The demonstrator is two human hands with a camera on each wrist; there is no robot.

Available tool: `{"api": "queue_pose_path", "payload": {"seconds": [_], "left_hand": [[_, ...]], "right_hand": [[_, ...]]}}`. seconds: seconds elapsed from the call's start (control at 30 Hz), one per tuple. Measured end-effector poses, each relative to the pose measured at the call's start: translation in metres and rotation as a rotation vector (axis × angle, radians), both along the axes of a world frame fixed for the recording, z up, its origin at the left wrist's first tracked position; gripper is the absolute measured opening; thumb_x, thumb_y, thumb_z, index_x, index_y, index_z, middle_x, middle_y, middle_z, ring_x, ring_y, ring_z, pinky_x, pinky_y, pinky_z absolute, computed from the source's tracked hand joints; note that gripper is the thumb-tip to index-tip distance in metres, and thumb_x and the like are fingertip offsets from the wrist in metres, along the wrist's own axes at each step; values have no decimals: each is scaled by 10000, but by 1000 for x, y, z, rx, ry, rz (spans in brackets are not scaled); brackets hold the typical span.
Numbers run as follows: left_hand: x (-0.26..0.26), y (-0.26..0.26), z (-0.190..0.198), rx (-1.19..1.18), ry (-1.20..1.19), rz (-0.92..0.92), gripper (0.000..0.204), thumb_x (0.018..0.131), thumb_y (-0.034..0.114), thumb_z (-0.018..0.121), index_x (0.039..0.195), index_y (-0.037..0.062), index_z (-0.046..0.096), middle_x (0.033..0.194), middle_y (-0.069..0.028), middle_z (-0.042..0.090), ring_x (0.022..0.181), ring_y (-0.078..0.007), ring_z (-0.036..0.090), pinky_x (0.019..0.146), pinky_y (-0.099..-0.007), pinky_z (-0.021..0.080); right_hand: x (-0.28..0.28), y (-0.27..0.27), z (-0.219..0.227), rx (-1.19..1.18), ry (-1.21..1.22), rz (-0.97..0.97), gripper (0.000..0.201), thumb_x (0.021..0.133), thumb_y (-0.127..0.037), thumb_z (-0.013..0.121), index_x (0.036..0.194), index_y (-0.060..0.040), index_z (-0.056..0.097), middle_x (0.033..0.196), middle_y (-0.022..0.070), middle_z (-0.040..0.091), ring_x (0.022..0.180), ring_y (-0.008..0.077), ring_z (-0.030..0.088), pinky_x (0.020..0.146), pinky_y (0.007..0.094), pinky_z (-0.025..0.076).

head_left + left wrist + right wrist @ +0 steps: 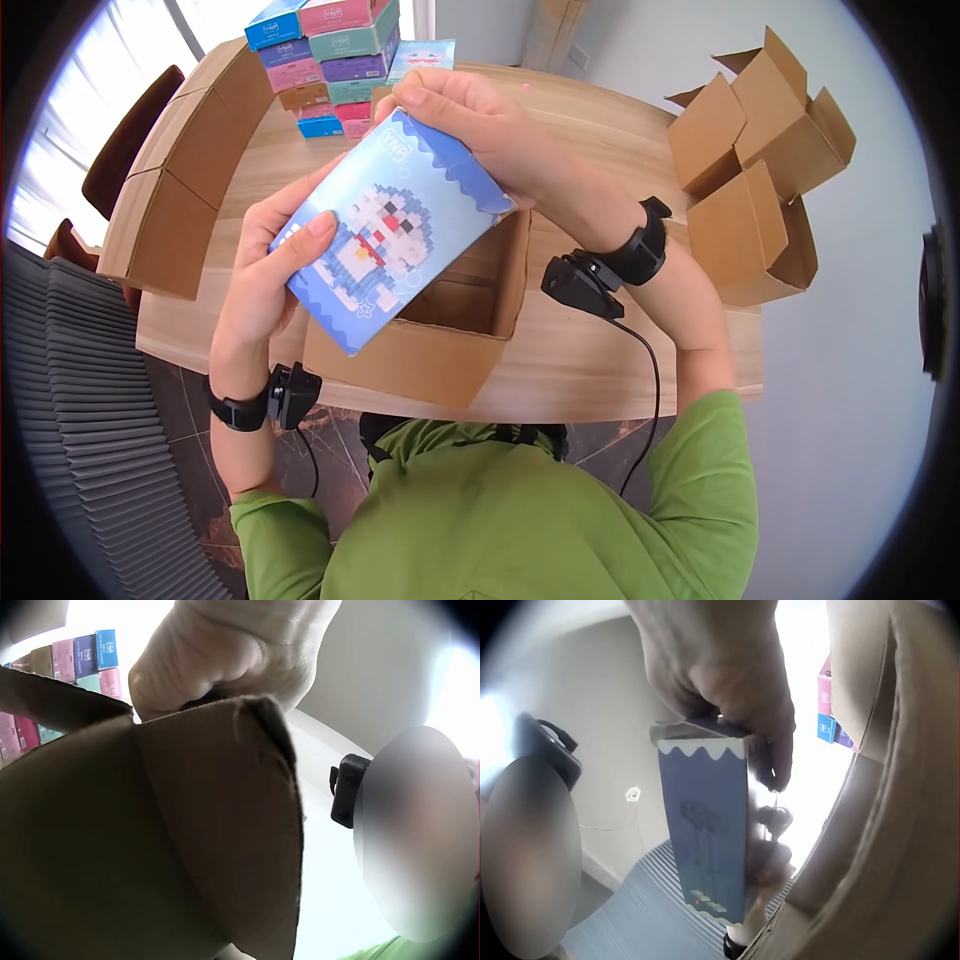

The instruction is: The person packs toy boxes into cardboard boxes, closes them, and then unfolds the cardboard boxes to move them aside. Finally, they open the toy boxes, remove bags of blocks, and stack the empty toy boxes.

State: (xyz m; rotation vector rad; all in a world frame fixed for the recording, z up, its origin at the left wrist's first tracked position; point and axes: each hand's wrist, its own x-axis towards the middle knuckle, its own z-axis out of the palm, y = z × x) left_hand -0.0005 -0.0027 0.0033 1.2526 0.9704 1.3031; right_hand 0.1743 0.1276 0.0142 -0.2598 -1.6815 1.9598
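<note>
A light-blue toy box (400,270) with a pixel-style blue-and-white character on its front is held up, tilted, over an open cardboard carton (430,365). My left hand (262,262) grips its lower left side, thumb lying across the printed front. At the upper end, my right hand (487,130) pinches the top edge near the corner, with thumb and fingertips together there. In the right wrist view, the box's narrow side (705,825) shows a white wavy border, and a flap stands slightly raised under the right hand (720,667). The left fingers behind the box are hidden in the head view.
Stacked colourful boxes (350,45) stand at the back left of the wooden table (580,370). A long brown carton (180,190) lies at the left edge. Open cartons (745,225) with raised flaps stand at the right. Cables hang from both wrist cameras.
</note>
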Motion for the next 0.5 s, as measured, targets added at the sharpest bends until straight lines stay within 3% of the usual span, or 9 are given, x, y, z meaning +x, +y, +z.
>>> {"api": "queue_pose_path", "payload": {"seconds": [0.07, 0.17, 0.47, 0.5], "left_hand": [[-1, 0, 0, -2, 5, -5, 527, 826, 185, 573, 1258, -70, 412, 1089, -142, 570, 929, -132, 588, 776, -238, 478], [0, 1, -2, 0, -40, -1, 538, 826, 196, 575, 1260, -74, 406, 1089, -144, 570, 932, -135, 589, 782, -244, 480], [-1, 2, -3, -11, -26, -7, 537, 826, 199, 568, 1256, -79, 406, 1101, -152, 564, 948, -144, 586, 797, -253, 477], [0, 2, -3, -21, -34, 1, 535, 826, 196, 567, 1256, -79, 406, 1102, -153, 564, 947, -143, 585, 798, -252, 476]], "right_hand": [[1, 3, 1, 20, -18, 32, 232, 921, -283, 474, 789, -93, 451, 1014, 55, 554, 915, 104, 558, 728, 225, 490], [-4, 7, -7, 44, 134, 15, 218, 914, -254, 493, 847, -46, 506, 891, 36, 585, 708, 33, 547, 575, 182, 485], [-5, 6, -8, 63, 162, -19, 178, 886, -214, 524, 847, -42, 497, 924, 73, 597, 698, 56, 549, 559, 206, 474], [-6, 2, -7, 44, 144, -114, 180, 885, -210, 524, 822, -44, 497, 905, 73, 597, 696, 59, 546, 547, 205, 464]]}}
